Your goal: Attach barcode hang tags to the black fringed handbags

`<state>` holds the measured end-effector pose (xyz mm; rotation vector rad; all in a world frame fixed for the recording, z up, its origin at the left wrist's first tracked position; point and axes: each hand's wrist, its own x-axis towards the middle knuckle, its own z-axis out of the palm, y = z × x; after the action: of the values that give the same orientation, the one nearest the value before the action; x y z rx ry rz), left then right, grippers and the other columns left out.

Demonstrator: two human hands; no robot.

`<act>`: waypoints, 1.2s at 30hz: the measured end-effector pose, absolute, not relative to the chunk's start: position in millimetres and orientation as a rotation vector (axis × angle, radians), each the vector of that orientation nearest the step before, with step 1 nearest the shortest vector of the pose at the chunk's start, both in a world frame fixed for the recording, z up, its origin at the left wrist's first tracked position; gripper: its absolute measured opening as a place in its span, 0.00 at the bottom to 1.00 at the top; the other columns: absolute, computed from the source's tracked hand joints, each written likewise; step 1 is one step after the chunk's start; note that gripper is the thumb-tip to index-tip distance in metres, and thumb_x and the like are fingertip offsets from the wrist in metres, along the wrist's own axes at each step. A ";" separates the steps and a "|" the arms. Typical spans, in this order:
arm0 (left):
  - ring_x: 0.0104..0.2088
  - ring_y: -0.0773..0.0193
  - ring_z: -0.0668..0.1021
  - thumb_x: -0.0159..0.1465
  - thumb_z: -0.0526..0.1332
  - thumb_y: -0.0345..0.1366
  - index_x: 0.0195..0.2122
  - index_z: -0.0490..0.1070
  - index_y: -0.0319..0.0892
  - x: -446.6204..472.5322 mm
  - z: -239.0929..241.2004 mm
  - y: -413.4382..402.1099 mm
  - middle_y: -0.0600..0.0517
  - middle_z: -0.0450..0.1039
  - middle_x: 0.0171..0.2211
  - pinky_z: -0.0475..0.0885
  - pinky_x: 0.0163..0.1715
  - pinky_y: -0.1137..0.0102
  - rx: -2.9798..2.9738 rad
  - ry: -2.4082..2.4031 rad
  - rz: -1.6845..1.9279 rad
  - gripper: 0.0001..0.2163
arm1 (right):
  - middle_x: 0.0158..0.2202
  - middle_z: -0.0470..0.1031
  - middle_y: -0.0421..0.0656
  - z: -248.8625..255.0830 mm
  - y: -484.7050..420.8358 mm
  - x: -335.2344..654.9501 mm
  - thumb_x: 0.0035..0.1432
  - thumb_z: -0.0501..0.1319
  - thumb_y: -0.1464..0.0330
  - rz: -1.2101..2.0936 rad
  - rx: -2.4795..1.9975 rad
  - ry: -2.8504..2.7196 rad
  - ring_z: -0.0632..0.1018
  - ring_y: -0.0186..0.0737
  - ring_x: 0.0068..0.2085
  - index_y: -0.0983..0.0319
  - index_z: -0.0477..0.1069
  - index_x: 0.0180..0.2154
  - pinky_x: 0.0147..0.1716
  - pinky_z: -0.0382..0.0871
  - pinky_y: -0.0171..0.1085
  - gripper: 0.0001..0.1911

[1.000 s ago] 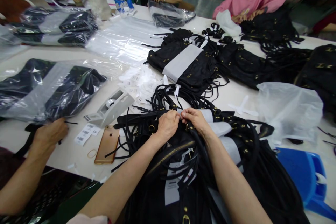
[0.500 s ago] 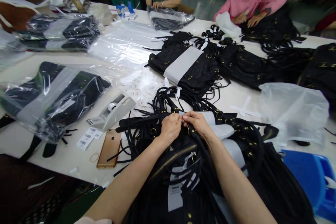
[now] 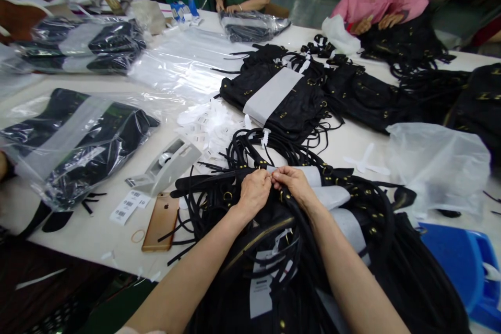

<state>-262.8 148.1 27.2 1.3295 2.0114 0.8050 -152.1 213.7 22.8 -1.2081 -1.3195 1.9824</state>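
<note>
In the head view, a black handbag (image 3: 235, 292) with a brass zipper (image 3: 258, 240) and a grey-white tag (image 3: 261, 295) lies nearest me. My left hand (image 3: 255, 188) and my right hand (image 3: 291, 182) meet above it, fingers closed in a pinch, tips touching or nearly so. What is between them is too small or hidden to name. Close by are the bag's black handle (image 3: 299, 214), brass studs and a pale paper wrap (image 3: 309, 175). More black bags and straps are heaped beneath and to the right of my hands.
Left of the bags lie a phone (image 3: 159, 223), barcode labels (image 3: 129, 206) and a grey tape dispenser (image 3: 166, 164). Plastic-wrapped bags (image 3: 78, 141) cover the left side. A blue bin (image 3: 454, 266) stands at right. Two people work across the table (image 3: 368, 141).
My hands stay pinched together at almost the same spot. At left, the plastic-wrapped bag has shifted slightly left. Across the table, both people's hands have moved a little.
</note>
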 end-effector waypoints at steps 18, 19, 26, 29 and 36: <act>0.27 0.68 0.72 0.59 0.50 0.31 0.26 0.70 0.39 -254.5 24.8 150.7 0.53 0.70 0.25 0.63 0.29 0.74 1.237 2.070 0.824 0.10 | 0.18 0.70 0.38 10.9 212.1 -153.0 0.37 0.65 0.64 1.909 -1.207 -1.311 0.68 0.29 0.19 0.64 0.68 0.21 0.22 0.61 0.31 0.10; 0.27 0.68 0.72 0.59 0.50 0.31 0.26 0.70 0.39 -254.2 24.3 150.9 0.53 0.70 0.25 0.63 0.29 0.74 1.237 2.070 0.828 0.10 | 0.18 0.70 0.37 10.1 211.7 -153.2 0.37 0.65 0.64 1.896 -1.215 -1.324 0.68 0.30 0.19 0.64 0.68 0.21 0.22 0.61 0.32 0.11; 0.33 0.67 0.73 0.61 0.49 0.31 0.32 0.69 0.41 -255.0 26.0 142.3 0.52 0.71 0.31 0.66 0.36 0.73 1.378 2.096 0.888 0.10 | 0.32 0.73 0.44 19.6 208.3 -146.2 0.50 0.54 0.64 1.270 -1.297 -1.795 0.72 0.38 0.32 0.62 0.68 0.34 0.35 0.66 0.39 0.11; 0.36 0.67 0.73 0.62 0.48 0.31 0.34 0.69 0.42 -257.5 27.4 136.4 0.51 0.72 0.33 0.66 0.39 0.72 1.421 2.167 0.928 0.10 | 0.49 0.68 0.48 29.2 210.0 -144.7 0.49 0.54 0.70 0.801 -1.320 -2.185 0.67 0.46 0.48 0.61 0.66 0.46 0.47 0.59 0.46 0.19; 0.37 0.64 0.73 0.60 0.52 0.32 0.43 0.65 0.42 -257.2 38.0 122.2 0.49 0.68 0.40 0.68 0.39 0.70 1.542 2.228 0.814 0.10 | 0.40 0.74 0.47 39.2 212.7 -148.5 0.52 0.54 0.71 0.565 -1.344 -2.521 0.69 0.47 0.45 0.61 0.70 0.42 0.46 0.55 0.45 0.15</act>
<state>-257.2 122.2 38.0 1.5423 2.2278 0.8144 -148.5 212.7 39.2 -1.3442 -2.5214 0.5646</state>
